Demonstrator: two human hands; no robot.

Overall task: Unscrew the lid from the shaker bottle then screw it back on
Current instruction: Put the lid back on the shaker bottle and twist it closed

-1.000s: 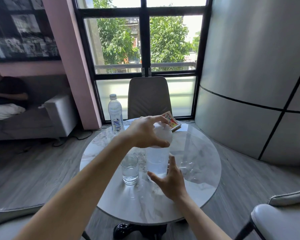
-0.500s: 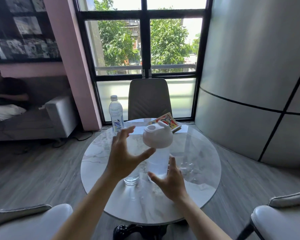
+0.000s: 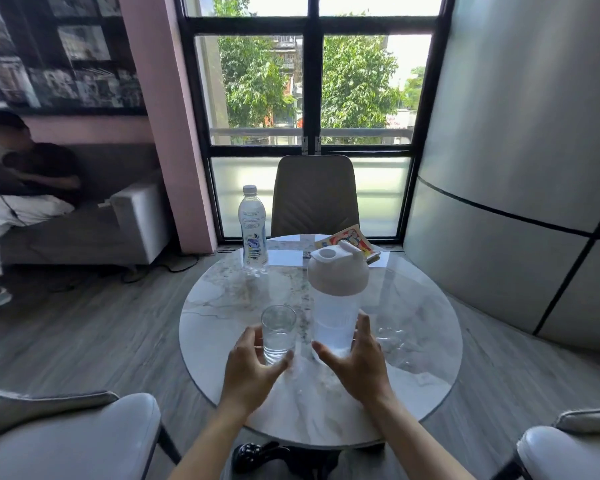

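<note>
Your right hand (image 3: 357, 358) is spread wide with fingers loosely cupping the base of the shaker bottle (image 3: 335, 320), whose white lid (image 3: 337, 271) sits on top. Your left hand (image 3: 253, 365) curls loosely around the drinking glass (image 3: 278, 332), just left of the bottle. Beyond your left hand, a water bottle (image 3: 252, 230) carries an unreadable blue label. The round marble desk (image 3: 423, 341) faces a window; a colourful packet (image 3: 359, 242) hides partly behind the lid.

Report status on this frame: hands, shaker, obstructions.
Left hand open, cupped beside the glass. Right hand open at shaker bottle base. Lid on. Glass close left of bottle.
</note>
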